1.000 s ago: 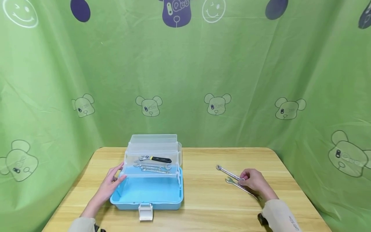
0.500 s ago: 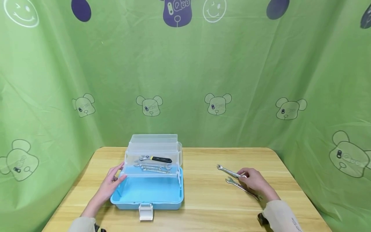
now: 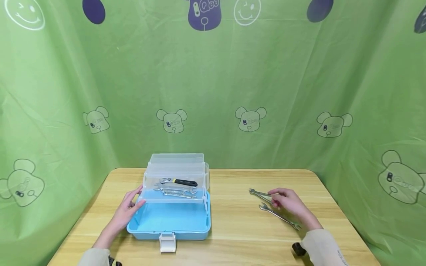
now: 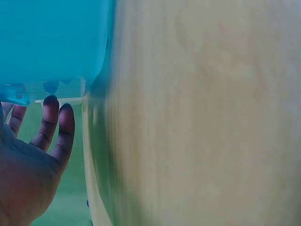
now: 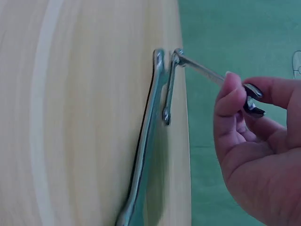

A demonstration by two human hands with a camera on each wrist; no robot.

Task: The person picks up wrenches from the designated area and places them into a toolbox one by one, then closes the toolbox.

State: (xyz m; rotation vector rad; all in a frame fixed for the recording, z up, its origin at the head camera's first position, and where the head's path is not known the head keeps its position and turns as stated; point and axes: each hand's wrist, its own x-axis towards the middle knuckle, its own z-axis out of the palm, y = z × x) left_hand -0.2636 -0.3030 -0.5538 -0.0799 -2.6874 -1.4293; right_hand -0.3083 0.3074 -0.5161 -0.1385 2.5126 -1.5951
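Note:
My left hand (image 3: 127, 208) holds the left side of a light-blue toolbox (image 3: 171, 235), its thumb by the front corner of the clear tray (image 3: 156, 200). In the left wrist view its fingertips meet the box edge. A silver wrench (image 5: 203, 70) is pinched by one end in my right hand (image 3: 289, 202), tilted up with its far end low near the tabletop. Beneath it lies a second small wrench (image 5: 170, 89). Closer to me, a longer open-end wrench (image 3: 279, 215) lies flat on the wood.
In the toolbox tray rest several silver wrenches (image 3: 178, 195) and an adjustable wrench with a black handle (image 3: 185, 182). A white latch (image 3: 167, 243) hangs at the box front. Green printed cloth (image 3: 213, 77) surrounds the wooden table (image 3: 233, 229).
My right hand has shifted slightly back and lifted the near end of one small wrench, so another now shows below it. The left hand and toolbox have stayed put.

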